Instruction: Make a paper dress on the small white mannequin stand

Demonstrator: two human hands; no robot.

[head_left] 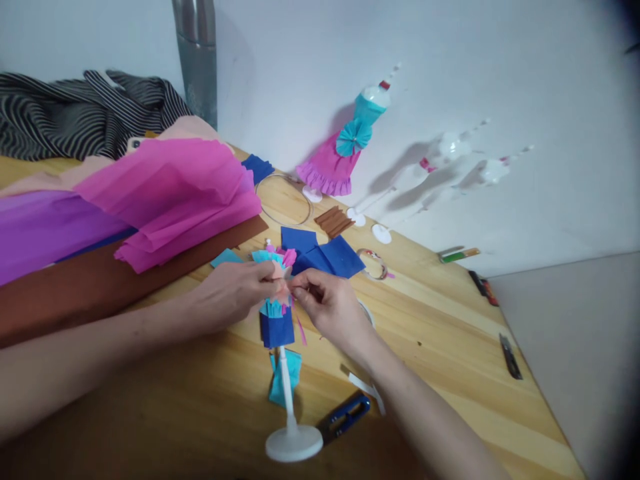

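A small mannequin on a white stand [293, 440] rises from the wooden table [450, 347]. It wears a dark blue crepe-paper skirt [277, 328] with turquoise and pink frills. My left hand [231, 292] is closed around the figure's upper part from the left. My right hand [327, 305] pinches a small pink paper piece [283, 291] against the figure from the right. Loose dark blue paper pieces [327, 257] lie just behind my hands.
Pink, purple and brown crepe sheets [170, 193] cover the left of the table. A finished pink and turquoise dressed mannequin [345, 150] leans on the wall beside bare white ones [453, 147]. Blue snips [345, 415] lie near the stand. A cutter [510, 357] lies at the right edge.
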